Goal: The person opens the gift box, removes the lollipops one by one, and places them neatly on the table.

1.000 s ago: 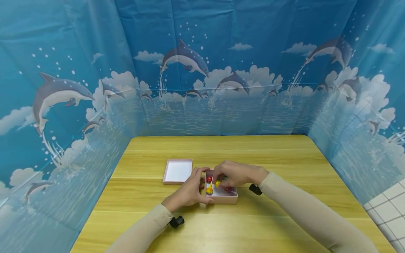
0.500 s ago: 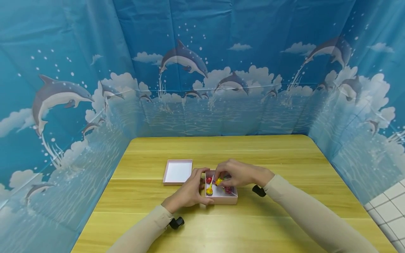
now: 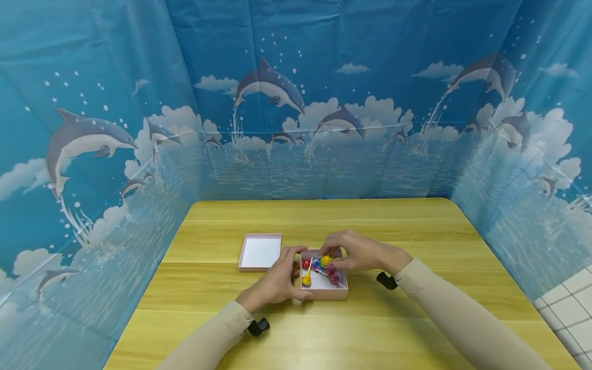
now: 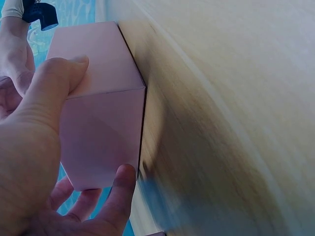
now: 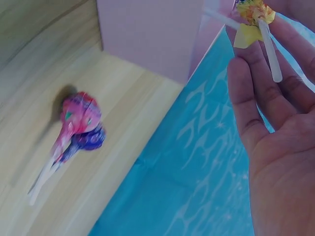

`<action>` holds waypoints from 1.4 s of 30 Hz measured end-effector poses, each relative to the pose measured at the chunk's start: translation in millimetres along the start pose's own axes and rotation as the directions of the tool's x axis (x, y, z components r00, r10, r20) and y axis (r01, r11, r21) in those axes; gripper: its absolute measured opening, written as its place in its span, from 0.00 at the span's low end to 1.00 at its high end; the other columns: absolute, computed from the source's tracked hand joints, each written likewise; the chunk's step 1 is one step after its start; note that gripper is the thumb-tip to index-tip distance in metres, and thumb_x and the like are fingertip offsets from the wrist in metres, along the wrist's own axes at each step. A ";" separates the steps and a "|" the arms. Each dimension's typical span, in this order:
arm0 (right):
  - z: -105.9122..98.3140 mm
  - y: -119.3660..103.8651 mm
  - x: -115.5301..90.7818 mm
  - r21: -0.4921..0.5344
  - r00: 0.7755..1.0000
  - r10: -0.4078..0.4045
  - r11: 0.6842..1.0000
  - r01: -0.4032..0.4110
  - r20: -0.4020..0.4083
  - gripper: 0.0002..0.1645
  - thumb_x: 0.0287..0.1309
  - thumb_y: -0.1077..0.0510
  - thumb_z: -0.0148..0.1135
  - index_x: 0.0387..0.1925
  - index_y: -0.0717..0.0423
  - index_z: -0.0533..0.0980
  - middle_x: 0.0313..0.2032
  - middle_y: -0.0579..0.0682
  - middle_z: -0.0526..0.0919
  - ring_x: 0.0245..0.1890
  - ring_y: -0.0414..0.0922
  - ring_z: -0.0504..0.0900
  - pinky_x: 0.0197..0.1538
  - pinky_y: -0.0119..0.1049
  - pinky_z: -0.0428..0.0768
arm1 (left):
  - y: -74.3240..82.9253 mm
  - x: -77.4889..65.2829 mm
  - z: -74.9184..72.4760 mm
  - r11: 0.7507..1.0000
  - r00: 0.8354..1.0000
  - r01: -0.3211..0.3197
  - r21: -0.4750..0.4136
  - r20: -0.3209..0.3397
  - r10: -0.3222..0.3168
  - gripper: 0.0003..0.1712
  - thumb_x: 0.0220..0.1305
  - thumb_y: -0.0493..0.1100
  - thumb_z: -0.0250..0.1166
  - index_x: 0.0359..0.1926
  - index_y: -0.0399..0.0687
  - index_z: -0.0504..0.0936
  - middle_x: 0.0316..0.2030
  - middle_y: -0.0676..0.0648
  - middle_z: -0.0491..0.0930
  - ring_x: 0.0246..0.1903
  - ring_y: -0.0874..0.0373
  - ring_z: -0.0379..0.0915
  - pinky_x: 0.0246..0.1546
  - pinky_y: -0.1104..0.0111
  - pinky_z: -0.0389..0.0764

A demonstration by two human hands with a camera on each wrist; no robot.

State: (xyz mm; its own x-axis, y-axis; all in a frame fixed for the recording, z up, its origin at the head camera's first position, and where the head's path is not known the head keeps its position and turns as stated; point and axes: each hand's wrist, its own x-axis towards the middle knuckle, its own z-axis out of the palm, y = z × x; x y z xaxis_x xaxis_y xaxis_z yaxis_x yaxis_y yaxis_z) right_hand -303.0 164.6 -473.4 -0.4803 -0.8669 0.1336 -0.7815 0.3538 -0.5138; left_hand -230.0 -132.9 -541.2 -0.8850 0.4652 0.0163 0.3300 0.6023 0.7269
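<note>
A pink box point(image 3: 329, 294) without its lid holds several wrapped lollipops. My left hand point(image 3: 275, 277) grips the box's left side; in the left wrist view its thumb presses one pink wall point(image 4: 103, 132) and its fingers curl round the adjoining side. Over the box's back right part, my right hand point(image 3: 353, 252) pinches a yellow lollipop point(image 5: 256, 11) near its candy end, the white stick pointing back to the palm. Inside lie a yellow lollipop point(image 3: 307, 280), a red one point(image 3: 306, 263), a blue one point(image 3: 316, 263) and dark pink ones point(image 3: 333, 278).
A shallow pink lid point(image 3: 260, 251) with a white inside lies left of the box. In the right wrist view, a pink lollipop point(image 5: 81, 113) and a blue one point(image 5: 92, 137) lie on the wooden table outside the box. A dolphin-print curtain point(image 3: 296, 169) surrounds the table.
My right hand has shifted right and slightly back with the yellow lollipop in its fingers, uncovering the blue lollipop in the box. The left hand keeps its hold on the box.
</note>
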 end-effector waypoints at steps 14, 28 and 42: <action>-10.9 29.1 -35.8 0.012 0.986 0.099 0.995 -0.098 -0.138 0.11 0.78 0.61 0.78 0.56 0.49 0.91 0.53 0.46 0.93 0.49 0.42 0.94 0.57 0.53 0.95 | -1.6 0.4 0.8 1.000 1.000 0.000 -0.031 -0.002 0.000 0.71 0.60 0.59 0.93 0.92 0.56 0.56 0.78 0.43 0.68 0.68 0.54 0.79 0.75 0.57 0.84; 12.5 62.0 -61.5 -0.039 0.963 0.188 0.979 -0.199 -0.191 0.11 0.72 0.61 0.82 0.52 0.50 0.92 0.50 0.44 0.94 0.44 0.39 0.90 0.51 0.47 0.94 | -1.8 0.2 0.5 1.000 1.000 0.005 -0.015 -0.009 -0.005 0.71 0.60 0.58 0.93 0.92 0.56 0.57 0.76 0.44 0.69 0.66 0.53 0.79 0.72 0.58 0.85; 24.3 70.1 -68.5 -0.073 0.958 0.234 0.966 -0.249 -0.166 0.12 0.74 0.56 0.82 0.55 0.45 0.93 0.50 0.40 0.90 0.46 0.37 0.85 0.52 0.39 0.88 | -0.7 0.0 -0.3 1.000 1.000 0.000 -0.010 -0.008 -0.001 0.72 0.59 0.59 0.93 0.92 0.56 0.56 0.77 0.43 0.68 0.64 0.54 0.79 0.72 0.59 0.84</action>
State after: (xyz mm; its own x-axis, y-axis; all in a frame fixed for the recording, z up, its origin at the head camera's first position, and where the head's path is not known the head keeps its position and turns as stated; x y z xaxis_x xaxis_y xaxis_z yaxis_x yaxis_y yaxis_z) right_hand -315.2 240.2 -539.1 -0.7092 -0.6893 0.1481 -0.6643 0.5829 -0.4679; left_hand -230.3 -133.5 -541.5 -0.8879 0.4596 0.0215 0.3262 0.5959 0.7338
